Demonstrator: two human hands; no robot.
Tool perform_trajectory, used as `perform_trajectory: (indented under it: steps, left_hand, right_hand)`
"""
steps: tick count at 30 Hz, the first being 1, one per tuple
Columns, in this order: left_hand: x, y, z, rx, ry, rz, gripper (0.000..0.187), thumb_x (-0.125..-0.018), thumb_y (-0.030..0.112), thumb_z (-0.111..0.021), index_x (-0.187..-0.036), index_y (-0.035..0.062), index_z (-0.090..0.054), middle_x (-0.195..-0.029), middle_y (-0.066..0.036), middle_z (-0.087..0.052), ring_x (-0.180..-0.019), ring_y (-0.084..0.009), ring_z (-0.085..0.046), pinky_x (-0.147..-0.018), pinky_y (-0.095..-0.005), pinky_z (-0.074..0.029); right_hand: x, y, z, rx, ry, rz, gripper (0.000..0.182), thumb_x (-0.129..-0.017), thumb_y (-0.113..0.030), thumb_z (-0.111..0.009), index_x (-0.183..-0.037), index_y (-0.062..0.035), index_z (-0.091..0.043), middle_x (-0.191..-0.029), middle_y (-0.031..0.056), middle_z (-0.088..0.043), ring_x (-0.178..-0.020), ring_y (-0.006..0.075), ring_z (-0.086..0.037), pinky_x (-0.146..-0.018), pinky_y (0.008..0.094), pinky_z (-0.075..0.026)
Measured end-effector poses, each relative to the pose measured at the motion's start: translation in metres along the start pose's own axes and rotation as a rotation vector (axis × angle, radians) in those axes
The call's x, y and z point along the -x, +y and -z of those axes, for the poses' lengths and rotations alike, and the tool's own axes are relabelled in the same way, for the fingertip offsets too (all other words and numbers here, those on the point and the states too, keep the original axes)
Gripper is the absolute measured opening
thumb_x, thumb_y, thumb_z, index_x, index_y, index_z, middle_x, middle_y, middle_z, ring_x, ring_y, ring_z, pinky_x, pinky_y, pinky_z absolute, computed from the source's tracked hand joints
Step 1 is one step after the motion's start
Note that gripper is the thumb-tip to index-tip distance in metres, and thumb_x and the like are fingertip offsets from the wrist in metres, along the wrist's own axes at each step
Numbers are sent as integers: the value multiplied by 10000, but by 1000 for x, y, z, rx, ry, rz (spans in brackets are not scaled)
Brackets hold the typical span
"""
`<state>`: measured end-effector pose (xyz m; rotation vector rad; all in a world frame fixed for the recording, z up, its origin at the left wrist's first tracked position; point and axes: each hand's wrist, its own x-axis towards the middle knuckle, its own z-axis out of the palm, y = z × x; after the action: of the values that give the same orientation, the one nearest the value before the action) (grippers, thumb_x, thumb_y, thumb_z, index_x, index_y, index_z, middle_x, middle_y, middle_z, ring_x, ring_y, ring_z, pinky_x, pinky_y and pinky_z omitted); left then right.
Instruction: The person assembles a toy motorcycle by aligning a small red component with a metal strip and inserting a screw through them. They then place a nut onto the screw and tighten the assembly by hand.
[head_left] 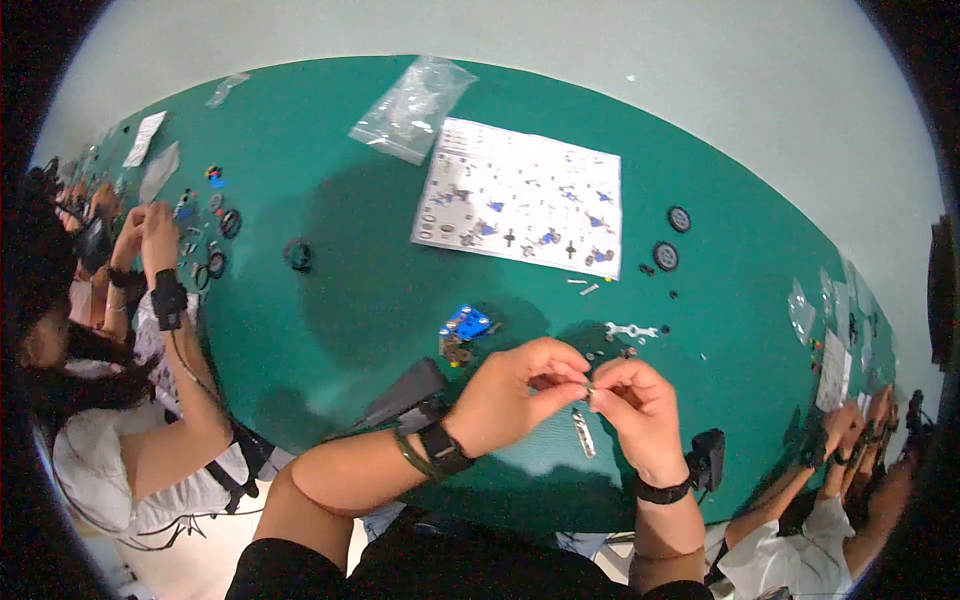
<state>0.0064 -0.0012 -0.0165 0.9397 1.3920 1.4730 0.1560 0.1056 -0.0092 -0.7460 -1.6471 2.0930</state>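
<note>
My left hand (522, 392) and my right hand (638, 408) meet above the table near its front edge. Thumb and fingers of both are closed in a pinch around a tiny part (590, 391), too small and covered to name. Just below the fingertips is a perforated metal strip (583, 434). To the left of my hands lies a blue assembly (468, 322) with bolts and brownish parts. Beyond my right hand, a small flat metal wrench (632, 330) rests among little nuts and other bits.
A printed instruction sheet (520, 195) and a clear plastic bag (418, 105) lie farther back on the green table (350, 220). Two black wheels (680, 219) stand at right; a dark ring-shaped part (298, 255) is at left. Other people work on both sides.
</note>
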Motion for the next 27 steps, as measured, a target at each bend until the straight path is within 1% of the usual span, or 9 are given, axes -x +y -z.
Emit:
perform_trajectory:
  steps: [3,4,7,10,13,16,19,22,27]
  left_hand:
    - [0,-3,-1,106,-14,66,213,-788,10,-641,-988,28,-569,-927,-47,-621,-873,-107,-598,-779,-241,-480]
    - [0,1,-2,74,-19,69,243,-795,-1,-628,-1027,22,-559,-934,-52,-621,-877,-109,-598,-787,-244,-479]
    - [0,2,-2,93,-28,50,272,-800,-6,-620,-1061,26,-552,-936,-60,-627,-872,-106,-597,-786,-242,-479]
    - [1,1,-4,98,-20,55,283,-801,-8,-618,-1074,30,-551,-933,-59,-635,-866,-101,-596,-780,-239,-479]
    - [1,2,-4,88,-24,73,289,-800,-4,-621,-1078,38,-552,-926,-56,-641,-863,-99,-596,-766,-236,-480]
    - [1,-3,-5,22,-2,-2,281,-795,-3,-627,-1065,43,-564,-931,-49,-638,-858,-101,-596,-751,-234,-482]
    - [1,3,-5,-56,9,-22,266,-785,-2,-635,-1040,51,-581,-951,-53,-631,-855,-103,-597,-744,-238,-484]
    - [1,3,-5,-75,30,-83,234,-778,-2,-639,-1002,49,-600,-971,-61,-623,-853,-108,-598,-737,-241,-484]
    - [0,2,-5,-97,28,-97,203,-776,6,-645,-973,41,-611,-983,-73,-622,-852,-129,-602,-720,-251,-489]
  right_hand:
    - [1,-2,-2,23,15,19,128,-782,55,-603,-871,-29,-564,-887,28,-583,-806,78,-545,-713,211,-442]
    - [1,-7,-5,47,9,47,129,-782,58,-600,-870,-30,-565,-881,25,-583,-792,72,-542,-696,206,-439]
    - [1,-4,-3,108,8,82,130,-782,59,-600,-870,-29,-562,-877,24,-579,-781,69,-539,-681,206,-438]
    - [2,-5,-6,46,18,105,120,-784,52,-600,-865,-28,-561,-872,21,-571,-779,66,-535,-670,201,-433]
    - [0,-2,-4,94,0,132,141,-784,51,-599,-880,-34,-541,-859,14,-560,-779,62,-529,-667,194,-429]
    - [1,-4,-7,57,24,74,186,-782,47,-602,-912,-46,-508,-842,6,-548,-776,59,-521,-667,190,-423]
    - [-1,-3,-5,41,19,36,223,-778,46,-605,-930,-58,-480,-835,0,-537,-773,54,-515,-665,187,-417]
    - [0,-5,-7,33,35,14,231,-776,42,-608,-933,-65,-477,-838,-2,-532,-775,52,-512,-662,186,-412]
    - [0,-4,-6,84,12,78,252,-771,57,-605,-947,-64,-472,-844,1,-529,-783,65,-515,-672,200,-416]
